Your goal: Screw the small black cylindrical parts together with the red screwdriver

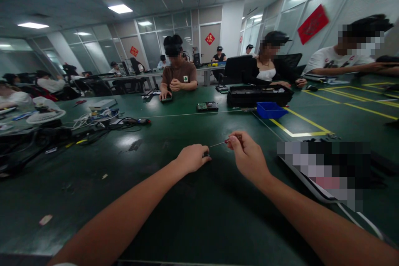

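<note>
My right hand [247,153] is closed around a screwdriver [220,144] with a reddish handle and a thin metal shaft. The shaft points left, its tip close to the fingers of my left hand [192,158]. That left hand is curled low over the green table [199,216], gripping a small dark object [206,155] mostly hidden by the fingers. What kind of object it is, and whether the screwdriver tip touches it, I cannot make out. Beyond my hands lies a hard drive [207,106] with a green circuit board showing.
A blue bin [271,110] stands before a long black tray [258,96]. Cables and parts [102,120] clutter the left side. At right lies a blurred flat device [324,174] with a white cable. Across the table, a person [179,70] handles a small part; others sit around.
</note>
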Demonstrator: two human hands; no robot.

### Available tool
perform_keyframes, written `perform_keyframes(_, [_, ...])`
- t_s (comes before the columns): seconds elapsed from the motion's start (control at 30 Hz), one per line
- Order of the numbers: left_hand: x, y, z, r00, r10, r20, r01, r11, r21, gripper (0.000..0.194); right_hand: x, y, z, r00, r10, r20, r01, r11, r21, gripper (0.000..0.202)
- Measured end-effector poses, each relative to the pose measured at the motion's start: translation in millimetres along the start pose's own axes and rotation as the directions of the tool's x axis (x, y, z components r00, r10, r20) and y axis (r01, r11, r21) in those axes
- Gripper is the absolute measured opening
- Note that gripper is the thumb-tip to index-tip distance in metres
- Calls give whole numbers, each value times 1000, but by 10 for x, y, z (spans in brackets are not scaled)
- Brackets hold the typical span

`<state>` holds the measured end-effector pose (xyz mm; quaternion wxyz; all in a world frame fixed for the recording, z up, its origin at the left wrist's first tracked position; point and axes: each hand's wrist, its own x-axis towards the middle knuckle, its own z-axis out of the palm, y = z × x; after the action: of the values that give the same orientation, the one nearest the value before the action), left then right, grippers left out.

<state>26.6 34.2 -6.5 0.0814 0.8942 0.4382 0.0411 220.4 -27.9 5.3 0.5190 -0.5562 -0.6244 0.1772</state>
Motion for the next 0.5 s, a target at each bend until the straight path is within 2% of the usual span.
perform_keyframes(0.1, [-6,-27,-23,1000,-18,-3,18,999,-51,24,0,7,5,1000,-2,-6,2,1000,0,27])
perform_keyframes(0.2, [-47,-138,-77,993,-96,-67,76,965,-250,22,-4,2,2,1000,1,0,-1,1000,16,27])
perform_keyframes(0.3, [-100,-362,-168,959,-232,-160,107,825,-555,21,-7,-10,-9,1000,-1,16,1,1000,14,26])
perform_keyframes(0.4, [-209,-665,-309,911,-377,-164,150,675,-723,27,-7,-14,-14,999,3,41,-3,1000,6,26])
perform_keyframes(0.5, [-444,-986,-491,827,-541,-149,168,492,-854,23,-12,-5,-7,998,16,59,-17,1000,18,27])
